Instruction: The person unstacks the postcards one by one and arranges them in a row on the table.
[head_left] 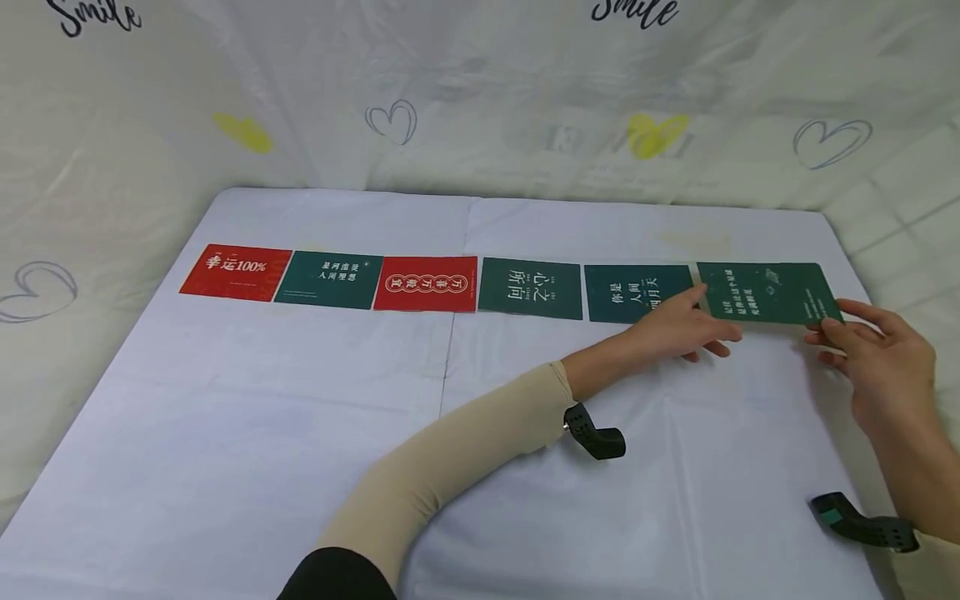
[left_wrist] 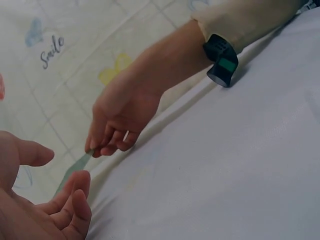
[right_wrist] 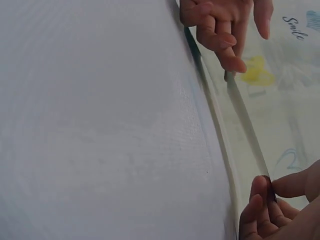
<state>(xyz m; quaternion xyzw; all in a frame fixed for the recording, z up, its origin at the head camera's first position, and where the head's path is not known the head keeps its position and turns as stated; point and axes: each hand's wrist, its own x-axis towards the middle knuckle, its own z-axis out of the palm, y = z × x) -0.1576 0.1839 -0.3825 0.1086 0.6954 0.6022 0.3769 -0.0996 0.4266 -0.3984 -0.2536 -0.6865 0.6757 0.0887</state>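
A dark green card [head_left: 765, 292] with white lettering lies at the right end of a row of cards. My right hand [head_left: 892, 358] pinches its right edge between thumb and fingers; the right wrist view shows the card [right_wrist: 247, 127] nearly edge-on, held above the table. At the card's left end is my left hand [head_left: 678, 325], thumb and fingers spread apart in the left wrist view. It partly covers the neighbouring dark teal card [head_left: 615, 296]. Another green card [head_left: 531, 288] lies flat left of that one.
Farther left along the row are a red card [head_left: 425, 284], a green card [head_left: 328, 280] and another red card [head_left: 236, 273]. A white cloth [head_left: 300, 467] covers the table. Behind it hangs a pale printed sheet [head_left: 510, 92]. Both wrists wear black bands.
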